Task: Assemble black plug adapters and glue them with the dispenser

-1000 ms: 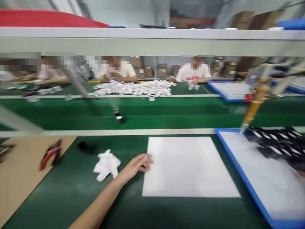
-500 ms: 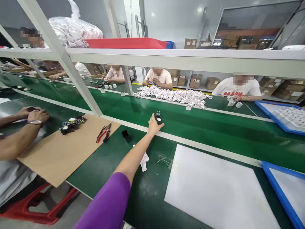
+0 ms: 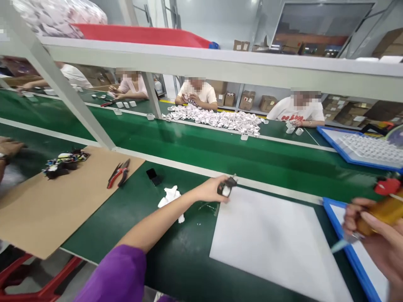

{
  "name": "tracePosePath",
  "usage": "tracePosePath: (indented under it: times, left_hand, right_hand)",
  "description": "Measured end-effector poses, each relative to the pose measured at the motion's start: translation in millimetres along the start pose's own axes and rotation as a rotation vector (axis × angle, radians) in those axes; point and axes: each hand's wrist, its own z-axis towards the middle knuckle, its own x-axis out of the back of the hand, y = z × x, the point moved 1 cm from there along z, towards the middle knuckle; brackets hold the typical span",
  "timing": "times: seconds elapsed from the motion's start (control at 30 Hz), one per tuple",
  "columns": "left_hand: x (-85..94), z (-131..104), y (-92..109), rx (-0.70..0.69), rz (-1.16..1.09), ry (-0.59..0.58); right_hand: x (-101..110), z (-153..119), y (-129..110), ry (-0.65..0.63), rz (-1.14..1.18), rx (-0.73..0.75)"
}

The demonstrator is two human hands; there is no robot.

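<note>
Stretched out above the top left corner of a white sheet [image 3: 267, 239], my left hand [image 3: 209, 190] is closed around a small black plug adapter [image 3: 226, 188] with a pale face. At the right edge, my right hand [image 3: 376, 239] grips an amber dispensing syringe [image 3: 374, 216], somewhat blurred, its pale blue tapered nozzle [image 3: 340, 245] pointing down and left over the sheet's edge. Something red sits at the syringe's upper end. Beneath my left forearm lies a crumpled white cloth or tissue [image 3: 171, 196], partly covered. A small open black case [image 3: 153, 177] is to its left.
Red-handled pliers [image 3: 118, 173] and a heap of electronic parts [image 3: 64, 163] lie on brown cardboard [image 3: 78, 197]. The green belt [image 3: 189, 149] runs behind a pale rail. Blue-framed trays [image 3: 335, 209] flank the right side. Several co-workers sit opposite, near piled white parts [image 3: 214, 119].
My left hand has drawn back from the belt to the right, bringing the black plug adapter over the white sheet. My right hand with the amber syringe has come into view. The camera has turned rightward.
</note>
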Motion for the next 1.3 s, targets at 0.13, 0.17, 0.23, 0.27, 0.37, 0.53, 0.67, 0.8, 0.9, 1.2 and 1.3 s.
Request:
tracePosePath:
  times: [0.13,0.17,0.23,0.27,0.37,0.53,0.67,0.8,0.9,1.2,1.3]
  left_hand:
    - [-36.7,-43,27,-0.178,0.023,-0.433]
    - [-43.8,-50,30,-0.192,0.006,-0.475]
    - [-56.0,-60,34,-0.219,-0.033,-0.478]
    - [-60.9,-64,35,-0.229,-0.047,-0.439]
    - [-71.9,-72,38,-0.231,-0.051,-0.220]
    - [-78.3,-82,32,-0.182,-0.050,0.153]
    - [-80.3,-95,22,-0.267,0.195,0.299]
    - [-89.8,-103,21,-0.217,0.384,0.188]
    - [-98.1,-95,28,-0.057,0.398,0.112]
    - [-102.8,-76,84,-0.045,0.115,0.060]
    - [-97.6,-75,100,-0.112,0.088,0.105]
  right_hand:
    - [-48,-6,-8,-0.069,-0.026,-0.078]
    - [-61,-7,-11,-0.102,0.012,-0.065]
    - [-85,-9,-15,-0.162,0.092,-0.023]
    - [-94,-9,-16,-0.192,0.127,-0.005]
    - [-111,-10,-16,-0.245,0.189,0.034]
    - [-117,-12,-14,-0.227,0.195,0.085]
    - [-113,-10,-13,-0.193,0.184,0.119]
    - [-111,-8,-14,-0.190,0.191,0.108]
    - [-113,-9,-16,-0.208,0.222,0.093]
    - [-121,-20,-21,-0.203,0.189,0.091]
    - [-119,-23,-18,-0.212,0.178,0.124]
